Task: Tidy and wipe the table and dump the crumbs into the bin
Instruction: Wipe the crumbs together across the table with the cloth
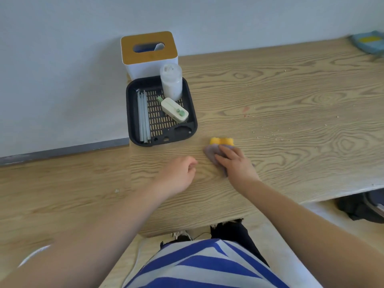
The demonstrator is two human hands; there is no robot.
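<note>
My right hand (236, 163) presses flat on a grey and yellow cloth (216, 146) lying on the wooden table (291, 90), just right of the black tray (133, 113). My left hand (179, 173) hovers beside it over the table with loosely curled fingers and holds nothing. Crumbs (278, 139) lie scattered on the table to the right of the cloth, and a small red stain (245, 110) marks the wood further back.
The black slotted tray holds several straws (143, 117), a clear jar (171, 82) and a small white and green device (174, 110). A white tissue box (148, 54) stands behind it at the wall. A blue and yellow item (368, 41) lies at the far right corner.
</note>
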